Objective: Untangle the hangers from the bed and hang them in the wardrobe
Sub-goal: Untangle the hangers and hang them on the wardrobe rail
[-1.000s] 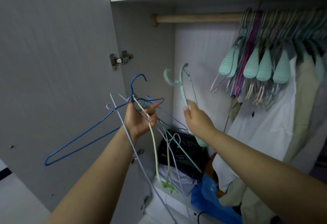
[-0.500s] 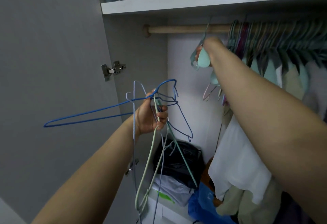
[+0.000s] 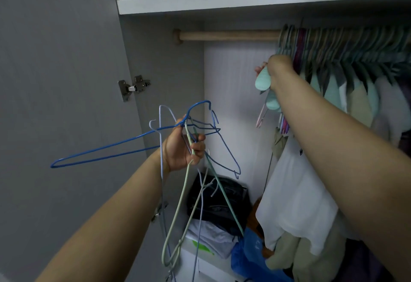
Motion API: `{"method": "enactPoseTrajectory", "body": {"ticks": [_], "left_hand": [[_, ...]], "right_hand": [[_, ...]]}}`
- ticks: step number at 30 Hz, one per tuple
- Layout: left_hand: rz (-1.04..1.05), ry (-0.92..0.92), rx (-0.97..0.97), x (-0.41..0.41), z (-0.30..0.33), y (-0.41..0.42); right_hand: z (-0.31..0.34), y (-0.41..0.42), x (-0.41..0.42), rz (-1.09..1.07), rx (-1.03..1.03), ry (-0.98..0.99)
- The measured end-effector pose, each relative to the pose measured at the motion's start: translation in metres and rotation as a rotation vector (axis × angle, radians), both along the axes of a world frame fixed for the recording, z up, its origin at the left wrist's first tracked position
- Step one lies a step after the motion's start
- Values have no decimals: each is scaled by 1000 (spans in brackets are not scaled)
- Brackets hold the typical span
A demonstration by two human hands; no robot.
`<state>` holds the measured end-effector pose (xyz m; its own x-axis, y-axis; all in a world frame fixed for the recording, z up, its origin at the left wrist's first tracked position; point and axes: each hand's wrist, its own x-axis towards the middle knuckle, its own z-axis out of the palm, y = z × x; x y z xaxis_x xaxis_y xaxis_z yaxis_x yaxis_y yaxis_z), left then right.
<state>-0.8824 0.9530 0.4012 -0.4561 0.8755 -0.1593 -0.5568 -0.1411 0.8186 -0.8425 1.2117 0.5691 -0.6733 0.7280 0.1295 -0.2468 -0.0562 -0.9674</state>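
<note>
Wire hangers (image 3: 189, 143), bunched: light, springy, snag-prone; your left hand (image 3: 182, 148) fingers closed around their necks. Right hand (image 3: 274, 70) grips mint hanger (image 3: 263, 81) at the rail (image 3: 226, 36).

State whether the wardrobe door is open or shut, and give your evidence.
Open. The wardrobe door swings out leftward, exposing its hinge, the wooden rail and hung clothes inside.

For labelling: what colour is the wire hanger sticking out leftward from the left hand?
Bright blue hanger, clearest in the head view.
</note>
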Motion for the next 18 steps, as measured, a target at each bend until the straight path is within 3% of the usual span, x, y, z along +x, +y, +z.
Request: {"method": "enactPoseTrajectory", "body": {"ticks": [3,5,7,8,11,12,16,18], "left_hand": [[-13,-22,33,-1,-5,-2],[-14,-35,56,1,-8,-3],[-15,-51,69,2,-12,-4],[-22,-55,76,3,-14,-4],[-73,-31,78,7,-19,-5],[-97,-15,70,10,-20,-5],[-164,3,10,23,-28,-9],[-187,19,-7,26,-33,-14]], "right_hand": [[-14,-30,20,-187,351,-123],[-40,-57,42,-420,705,134],[-76,-81,52,-362,910,351],[-93,-92,57,-220,910,282],[-129,-113,57,395,752,-351],[-139,-117,53,530,702,-470],[-162,-124,44,597,683,-434],[-166,-126,43,657,563,-420]]}}
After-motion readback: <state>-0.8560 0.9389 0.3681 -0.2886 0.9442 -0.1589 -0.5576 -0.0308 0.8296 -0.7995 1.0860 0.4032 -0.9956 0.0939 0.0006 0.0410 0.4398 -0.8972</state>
